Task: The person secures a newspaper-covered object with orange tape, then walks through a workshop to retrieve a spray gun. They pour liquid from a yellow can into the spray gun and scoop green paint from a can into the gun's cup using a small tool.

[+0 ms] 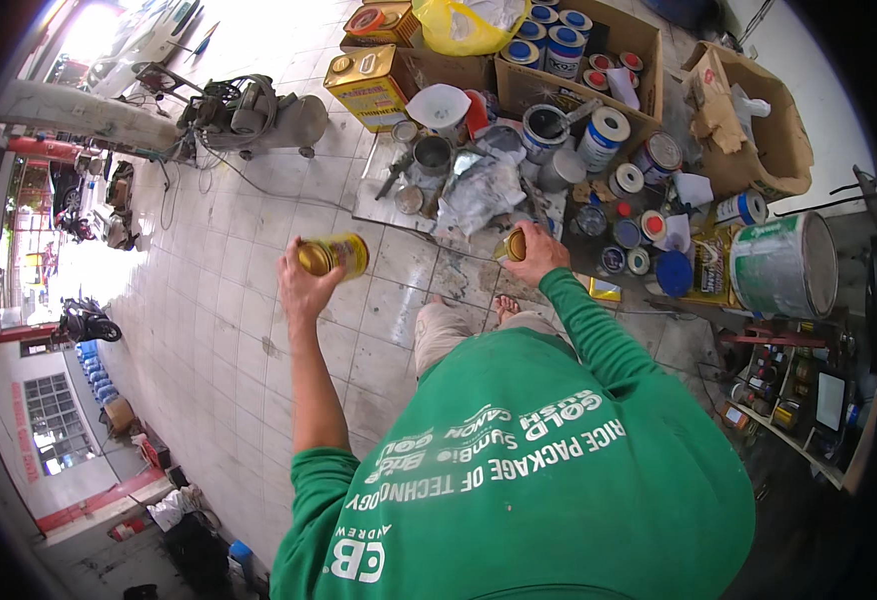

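My left hand (309,282) is wrapped round a yellow tin can (351,256), tilted on its side over the tiled floor. My right hand (540,256) grips a smaller gold-coloured can (510,245), partly covered by the fingers, at the near edge of a crowded work surface. Just beyond the right hand lies crumpled, paint-stained plastic (481,195). A dark paint-stained cup (433,156) and an open can of dark paint (545,132) stand behind it.
Several tins and jars, such as a white-lidded can (605,138), crowd the right side. A cardboard box (649,30) of cans stands behind, beside a yellow thinner tin (371,88). A large pail (785,265) sits far right. An air compressor (259,115) stands on the floor at left.
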`<action>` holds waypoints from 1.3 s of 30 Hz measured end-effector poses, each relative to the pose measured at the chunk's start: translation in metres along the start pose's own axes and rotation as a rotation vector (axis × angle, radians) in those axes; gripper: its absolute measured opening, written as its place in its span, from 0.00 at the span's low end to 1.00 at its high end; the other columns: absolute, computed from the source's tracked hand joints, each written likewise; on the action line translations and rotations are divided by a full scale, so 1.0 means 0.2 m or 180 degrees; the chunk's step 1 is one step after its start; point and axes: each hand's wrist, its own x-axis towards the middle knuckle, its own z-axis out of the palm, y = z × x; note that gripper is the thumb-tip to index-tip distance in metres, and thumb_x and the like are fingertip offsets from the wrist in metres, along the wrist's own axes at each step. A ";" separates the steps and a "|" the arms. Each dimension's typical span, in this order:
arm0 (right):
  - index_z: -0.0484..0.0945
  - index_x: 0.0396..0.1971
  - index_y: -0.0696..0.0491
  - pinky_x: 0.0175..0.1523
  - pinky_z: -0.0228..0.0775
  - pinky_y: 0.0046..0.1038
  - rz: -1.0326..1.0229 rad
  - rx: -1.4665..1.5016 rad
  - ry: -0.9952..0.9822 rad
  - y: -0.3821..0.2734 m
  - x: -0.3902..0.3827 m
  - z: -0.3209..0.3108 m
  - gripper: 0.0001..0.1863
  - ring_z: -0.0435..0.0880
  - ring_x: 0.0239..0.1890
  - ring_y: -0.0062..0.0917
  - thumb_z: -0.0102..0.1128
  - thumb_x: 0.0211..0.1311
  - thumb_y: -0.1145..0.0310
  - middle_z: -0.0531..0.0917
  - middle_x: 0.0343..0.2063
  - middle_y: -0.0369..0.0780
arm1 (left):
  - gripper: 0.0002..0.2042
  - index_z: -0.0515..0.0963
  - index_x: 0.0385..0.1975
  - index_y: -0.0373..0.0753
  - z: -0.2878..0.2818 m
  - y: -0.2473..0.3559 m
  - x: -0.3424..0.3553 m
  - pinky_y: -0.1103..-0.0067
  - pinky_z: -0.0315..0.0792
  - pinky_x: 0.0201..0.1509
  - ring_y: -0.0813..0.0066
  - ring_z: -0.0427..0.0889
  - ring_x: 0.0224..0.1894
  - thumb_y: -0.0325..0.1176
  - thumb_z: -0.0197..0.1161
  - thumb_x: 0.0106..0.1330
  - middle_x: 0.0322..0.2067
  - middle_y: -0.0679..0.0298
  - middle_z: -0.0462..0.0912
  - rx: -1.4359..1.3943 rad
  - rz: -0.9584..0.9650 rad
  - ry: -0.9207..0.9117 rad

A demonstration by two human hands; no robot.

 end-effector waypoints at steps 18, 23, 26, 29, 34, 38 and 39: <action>0.69 0.61 0.46 0.55 0.75 0.44 0.1840 0.0088 0.1946 -0.30 0.32 0.23 0.39 0.79 0.54 0.44 0.77 0.46 0.59 0.77 0.54 0.44 | 0.51 0.62 0.71 0.48 0.67 0.32 1.46 0.58 0.74 0.59 0.45 0.72 0.59 0.47 0.77 0.41 0.59 0.48 0.69 0.0765 0.1618 -0.1462; 0.66 0.63 0.46 0.55 0.75 0.44 0.2012 0.0183 0.1943 -0.31 0.37 0.19 0.42 0.79 0.55 0.46 0.77 0.45 0.59 0.77 0.55 0.45 | 0.54 0.59 0.72 0.45 0.68 0.26 1.51 0.58 0.72 0.61 0.46 0.70 0.61 0.50 0.78 0.41 0.59 0.49 0.69 0.0695 0.1742 -0.1616; 0.66 0.63 0.46 0.56 0.75 0.45 0.2187 0.0146 0.1833 -0.31 0.40 0.25 0.44 0.79 0.54 0.47 0.78 0.44 0.58 0.76 0.56 0.46 | 0.57 0.55 0.74 0.42 0.70 0.11 1.54 0.59 0.72 0.61 0.47 0.70 0.62 0.53 0.80 0.43 0.61 0.47 0.68 0.0112 0.2116 -0.1528; 0.62 0.67 0.46 0.58 0.74 0.44 0.2199 0.0349 0.1635 -0.30 0.40 0.23 0.50 0.77 0.59 0.47 0.79 0.42 0.54 0.72 0.61 0.47 | 0.58 0.51 0.75 0.38 0.71 0.00 1.61 0.63 0.74 0.59 0.51 0.70 0.63 0.56 0.79 0.47 0.63 0.46 0.67 -0.0740 0.1926 -0.1702; 0.55 0.72 0.48 0.59 0.75 0.44 0.2244 0.0369 0.1665 -0.38 0.36 0.18 0.59 0.74 0.62 0.47 0.81 0.40 0.49 0.69 0.65 0.48 | 0.52 0.53 0.74 0.36 0.74 -0.21 1.52 0.73 0.78 0.50 0.61 0.77 0.53 0.56 0.75 0.57 0.64 0.46 0.66 -0.1325 0.0907 -0.1364; 0.59 0.70 0.48 0.54 0.76 0.45 0.2146 0.0143 0.2208 -0.40 0.28 0.17 0.55 0.77 0.58 0.44 0.80 0.42 0.47 0.73 0.59 0.47 | 0.40 0.61 0.71 0.39 0.71 -0.31 1.35 0.77 0.78 0.40 0.70 0.81 0.42 0.47 0.72 0.63 0.60 0.51 0.71 -0.1563 0.0786 -0.0987; 0.61 0.69 0.48 0.53 0.76 0.45 0.2078 0.0154 0.2256 -0.41 0.26 0.16 0.54 0.78 0.56 0.43 0.79 0.43 0.46 0.74 0.58 0.46 | 0.37 0.63 0.70 0.39 0.70 -0.30 1.32 0.78 0.78 0.38 0.71 0.81 0.40 0.45 0.72 0.64 0.59 0.53 0.72 -0.1598 0.0799 -0.0927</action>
